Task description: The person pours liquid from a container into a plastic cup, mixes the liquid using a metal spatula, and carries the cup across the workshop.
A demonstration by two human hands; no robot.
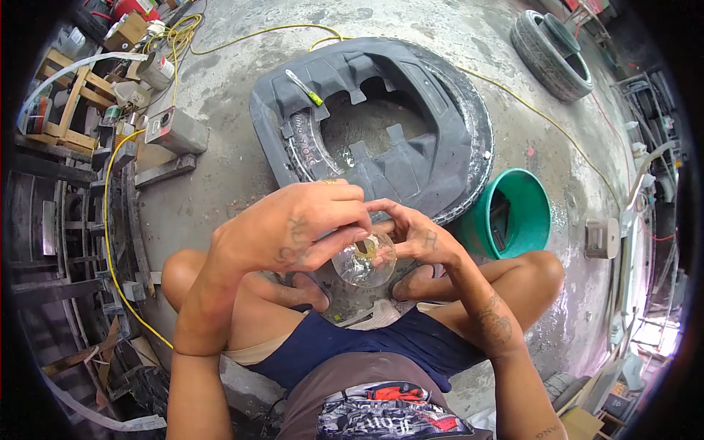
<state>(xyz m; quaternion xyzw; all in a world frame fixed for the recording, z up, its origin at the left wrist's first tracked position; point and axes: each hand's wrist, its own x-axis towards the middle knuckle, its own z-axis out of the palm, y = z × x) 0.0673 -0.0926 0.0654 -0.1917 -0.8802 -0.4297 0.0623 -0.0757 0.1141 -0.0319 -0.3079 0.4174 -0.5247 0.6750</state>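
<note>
A clear, rounded plastic container (364, 270) with an opening at its top is held between my two hands, above my lap. My left hand (312, 224) is closed, its thumb and fingers pinched at the container's upper rim. My right hand (411, 233) curls around the container's right side, with its fingertips close to those of my left hand. Beyond my hands a large grey moulded plastic part (411, 165) lies on a tyre (480, 139). A brush with a yellow-green end (314, 97) rests on the grey part.
A green bucket (539, 213) with dark items inside stands right of the tyre. More tyres (539, 62) lie at the upper right. A metal can (172, 130), wooden frames (70, 103) and a yellow hose (108, 235) are on the left. A beige block (601, 238) sits far right.
</note>
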